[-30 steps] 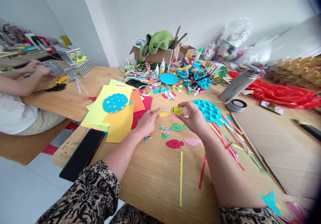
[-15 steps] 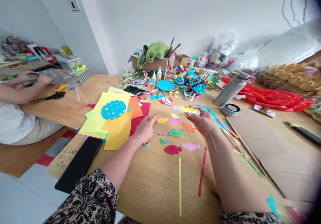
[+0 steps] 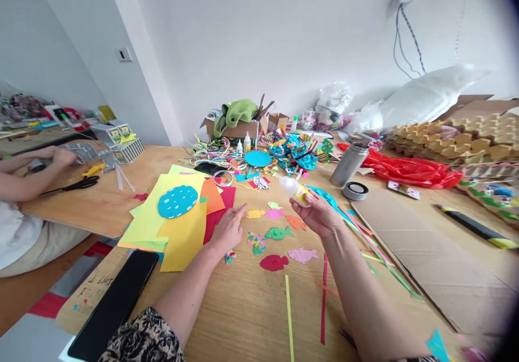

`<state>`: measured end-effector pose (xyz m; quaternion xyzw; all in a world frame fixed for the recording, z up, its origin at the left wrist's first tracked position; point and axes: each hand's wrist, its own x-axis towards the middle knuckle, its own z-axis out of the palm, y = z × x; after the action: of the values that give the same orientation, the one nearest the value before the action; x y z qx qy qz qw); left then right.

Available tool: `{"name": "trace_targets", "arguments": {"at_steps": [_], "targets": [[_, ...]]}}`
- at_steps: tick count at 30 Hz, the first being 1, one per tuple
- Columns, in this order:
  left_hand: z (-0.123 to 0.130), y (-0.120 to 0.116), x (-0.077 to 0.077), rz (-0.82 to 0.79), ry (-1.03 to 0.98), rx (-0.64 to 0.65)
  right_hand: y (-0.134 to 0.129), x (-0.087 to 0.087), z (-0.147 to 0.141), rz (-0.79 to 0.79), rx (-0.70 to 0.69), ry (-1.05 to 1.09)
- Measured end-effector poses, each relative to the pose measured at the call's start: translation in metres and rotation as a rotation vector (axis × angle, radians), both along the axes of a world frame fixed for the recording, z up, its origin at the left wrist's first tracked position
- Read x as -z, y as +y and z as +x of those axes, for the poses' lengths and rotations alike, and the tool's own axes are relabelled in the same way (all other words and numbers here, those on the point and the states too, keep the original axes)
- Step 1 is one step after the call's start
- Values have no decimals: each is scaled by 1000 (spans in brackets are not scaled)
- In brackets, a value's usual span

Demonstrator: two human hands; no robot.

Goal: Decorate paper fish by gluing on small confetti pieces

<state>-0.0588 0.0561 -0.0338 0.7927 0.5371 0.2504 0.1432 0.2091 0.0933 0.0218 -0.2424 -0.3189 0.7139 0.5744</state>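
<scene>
Head cam: the right hand (image 3: 318, 213) has its fingers wrapped round a little glue bottle (image 3: 293, 190), which is held up off the table (image 3: 235, 308) and tilted, nozzle up and to the left. The left hand (image 3: 227, 229) is basically empty, index finger stretched out and the others loosely bent, with the fingertip right by the tail end of a yellow paper fish (image 3: 255, 214). Can't tell if it's actually touching.

Next to that one there's a pink fish (image 3: 274, 214), with an orange fish (image 3: 295, 222) to its right and a green fish (image 3: 279, 233) below. Nearer the person, a red fish (image 3: 273, 263) and a lilac fish (image 3: 303, 255) sit side by side. Loose paper bits (image 3: 257, 241) are piled left of the green one.
</scene>
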Motion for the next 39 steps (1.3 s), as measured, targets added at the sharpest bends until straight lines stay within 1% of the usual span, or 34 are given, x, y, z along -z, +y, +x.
{"name": "trace_targets", "arguments": {"at_steps": [7, 14, 21, 25, 32, 39], "targets": [[0, 2, 2, 21, -45, -21, 1, 0, 3, 24, -28, 61], [-1, 3, 5, 72, -68, -18, 3, -7, -2, -39, -57, 97], [-1, 5, 6, 74, -68, -32, -7, -12, -4, -74, -87, 91], [-1, 4, 6, 63, -58, -51, -14, -9, -2, -78, -106, 77], [-2, 5, 7, 98, -63, -28, -20, 0, -3, -44, -145, 84], [-3, 7, 10, 111, -62, -25, -25, 0, -5, -70, -144, 153]]}}
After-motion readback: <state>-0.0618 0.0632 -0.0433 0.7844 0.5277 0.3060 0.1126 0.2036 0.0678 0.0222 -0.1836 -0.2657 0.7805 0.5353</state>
